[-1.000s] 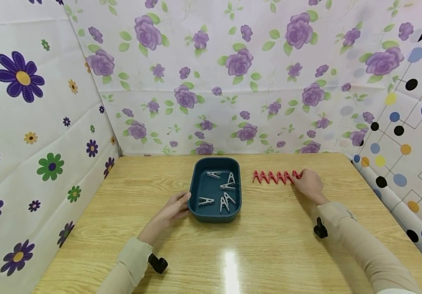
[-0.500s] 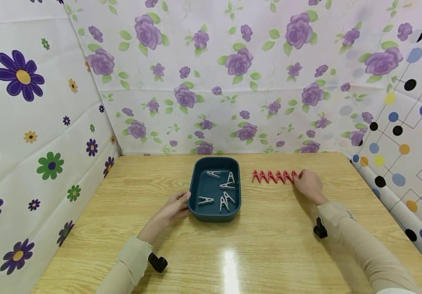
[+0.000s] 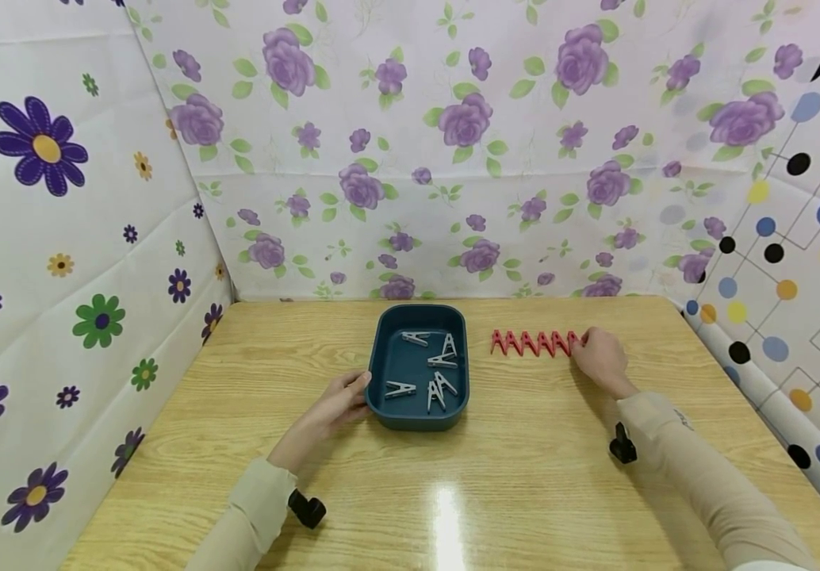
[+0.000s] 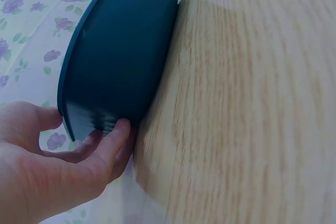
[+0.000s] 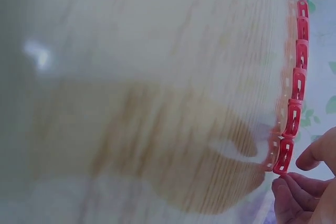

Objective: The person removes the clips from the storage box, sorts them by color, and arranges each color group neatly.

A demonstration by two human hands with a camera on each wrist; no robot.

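The box [image 3: 417,426] stood upright on the worktop [image 3: 517,476], toward its far edge. Six grey clips [image 3: 400,389] lay inside it at mixed angles: one near the far wall, two close together by the right wall, two more side by side in the near right part, and one near the left wall.

The left hand [image 3: 342,400] was at the left side of the box, its fingers grasping it there, with the thumb at the rim and the others against the outer wall.

To the right of the box, well apart from the left hand, six red clips [image 3: 527,341] made a close row running left to right. The right hand [image 3: 601,361] was at the right end of that row. Its fingers were loosely bent and released: some fingertips met the end clip [image 5: 284,156], while another digit stood just off it with a gap between.

Both sleeves [image 3: 703,476] were beige, with a black device [image 3: 622,444] by each wrist. Flowered cloth [image 3: 339,230] hung behind the worktop.
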